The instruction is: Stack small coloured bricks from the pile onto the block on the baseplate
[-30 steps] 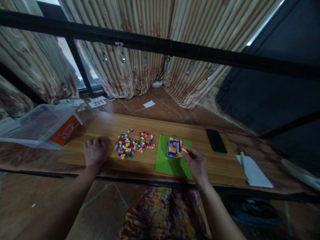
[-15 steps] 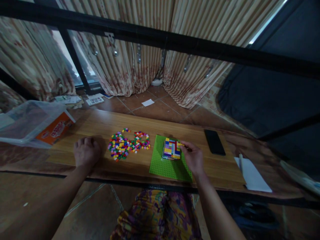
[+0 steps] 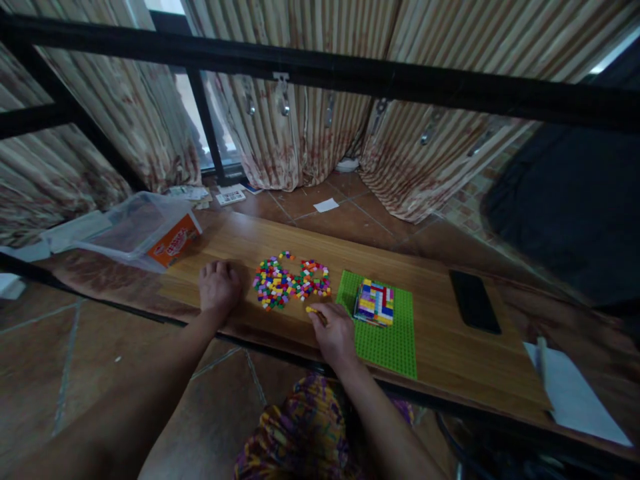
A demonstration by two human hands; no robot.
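My right hand (image 3: 334, 330) pinches a small yellow brick (image 3: 311, 309) between thumb and fingertips, just above the wooden board, left of the green baseplate (image 3: 387, 353). On that baseplate stands a square block built of multicoloured bricks (image 3: 375, 303), its top patterned in yellow, blue, red, white and purple. A loose pile of small coloured bricks (image 3: 275, 283) lies flat between my two hands. Resting on the board at the pile's left, my left hand (image 3: 219, 287) has its fingers slightly bent and apart, and no object shows in it.
A clear plastic bin (image 3: 135, 230) with an orange label stands at the left end of the wooden board (image 3: 300, 243). To the right lie a black phone (image 3: 475, 301) and white paper (image 3: 583, 397) with a pale stick-like thing. A dark metal bar (image 3: 320, 67) crosses in front of striped curtains.
My right hand has moved left from the brick block to beside the pile, with the yellow brick in its fingertips. The view has turned left. My left hand rests as before.
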